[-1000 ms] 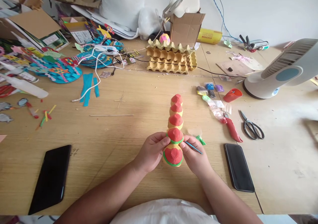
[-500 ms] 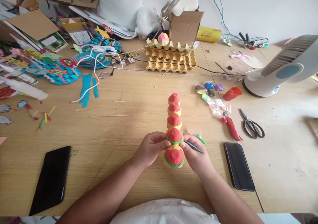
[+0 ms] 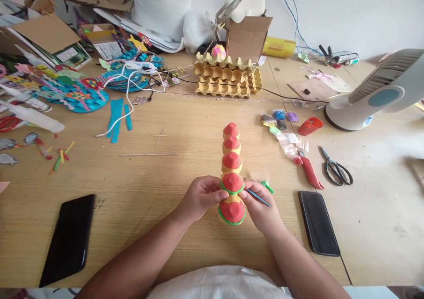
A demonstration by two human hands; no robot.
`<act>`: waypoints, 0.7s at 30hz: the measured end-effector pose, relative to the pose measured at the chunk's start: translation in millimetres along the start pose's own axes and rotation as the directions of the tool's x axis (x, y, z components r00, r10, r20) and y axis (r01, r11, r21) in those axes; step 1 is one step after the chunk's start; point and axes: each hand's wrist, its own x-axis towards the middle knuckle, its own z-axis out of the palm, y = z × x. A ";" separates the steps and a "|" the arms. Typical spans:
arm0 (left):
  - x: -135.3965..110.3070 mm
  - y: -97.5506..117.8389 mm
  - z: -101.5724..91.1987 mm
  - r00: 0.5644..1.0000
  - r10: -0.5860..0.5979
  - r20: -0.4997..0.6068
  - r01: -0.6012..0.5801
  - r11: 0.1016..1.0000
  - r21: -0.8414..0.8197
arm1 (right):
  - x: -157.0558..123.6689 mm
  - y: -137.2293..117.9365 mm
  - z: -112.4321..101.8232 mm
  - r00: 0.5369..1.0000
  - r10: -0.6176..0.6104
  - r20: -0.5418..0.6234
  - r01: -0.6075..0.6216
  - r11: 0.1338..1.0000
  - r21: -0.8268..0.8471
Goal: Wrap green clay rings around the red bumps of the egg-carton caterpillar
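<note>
A strip of egg carton (image 3: 231,160) points away from me, its several bumps capped in red clay. Green clay edges the two nearest bumps. My left hand (image 3: 206,196) grips the strip's left side, thumb and fingers closed at the second bump from me. On the other side, my right hand (image 3: 259,203) pinches the strip at the same bump. A thin blue stick-like tool (image 3: 259,198) also lies in the right hand, tucked against the fingers. Just beyond that hand, a green clay packet (image 3: 267,186) rests on the table, partly hidden.
Phones lie at left (image 3: 68,239) and right (image 3: 319,222). Scissors (image 3: 336,166), a red-handled tool (image 3: 310,171), a red cup (image 3: 310,125) and clay packets (image 3: 280,119) sit to the right, near a white fan (image 3: 374,91). Egg cartons (image 3: 225,89) stand at the back.
Almost nothing differs. The far end of the strip has shifted very slightly left, with both hands keeping the same hold on it.
</note>
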 end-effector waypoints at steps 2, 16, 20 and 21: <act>0.4 0.0 -0.7 1.000 -0.005 -0.008 0.005 1.000 0.017 | 0.4 -3.0 -0.8 0.999 -0.043 0.015 0.044 0.998 -0.036; -0.3 3.7 9.5 0.992 -0.109 -0.060 0.093 0.972 -0.216 | -1.4 -3.6 1.8 0.999 -0.031 -0.009 0.031 0.999 -0.022; 0.3 5.1 13.0 0.988 -0.135 -0.079 0.111 0.960 -0.256 | -2.1 -5.0 3.2 0.999 -0.035 0.004 0.036 0.999 -0.038; 0.5 5.4 13.5 0.987 -0.137 -0.078 0.112 0.958 -0.265 | -2.2 -4.9 3.3 0.999 -0.038 0.005 0.038 0.999 -0.035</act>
